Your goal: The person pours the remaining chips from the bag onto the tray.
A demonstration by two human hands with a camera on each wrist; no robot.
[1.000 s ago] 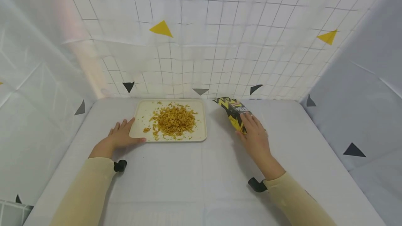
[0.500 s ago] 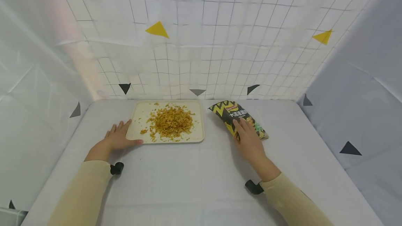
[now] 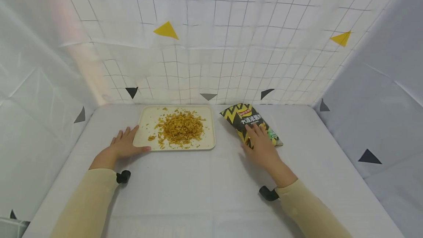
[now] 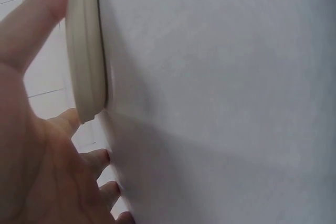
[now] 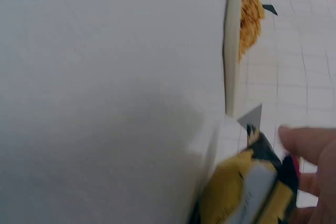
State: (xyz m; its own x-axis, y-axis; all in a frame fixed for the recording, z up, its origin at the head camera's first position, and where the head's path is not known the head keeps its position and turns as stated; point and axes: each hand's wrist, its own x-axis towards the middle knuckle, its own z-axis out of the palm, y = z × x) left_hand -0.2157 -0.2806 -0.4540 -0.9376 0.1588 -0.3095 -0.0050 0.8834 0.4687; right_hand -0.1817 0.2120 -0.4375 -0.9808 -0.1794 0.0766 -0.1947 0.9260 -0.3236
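Observation:
A cream rectangular tray (image 3: 145,116) stands at the back left of the table, with a heap of crushed golden chips (image 3: 183,127) on it. At its near left corner my left hand (image 3: 123,147) lies spread, the thumb along the front rim and the fingertips by the left side. To the right of the tray, a black and yellow chip bag (image 3: 238,116) lies with its printed front up. My right hand (image 3: 264,152) rests over the bag's near part, fingers extended on it. In the right wrist view the thumb (image 5: 304,142) stands apart from the bag.
White cloth covers the table (image 3: 175,186). A gridded white curtain (image 3: 205,69) rises just behind the tray and bag, and plain sheets hang at both sides. Black wrist cameras stick out from both sleeves. Loose crumbs are scattered around the heap.
The chip bag has gone from tilted up in the right hand to lying down, its front facing up. The right thumb has come away from it. My left hand stays at the tray corner.

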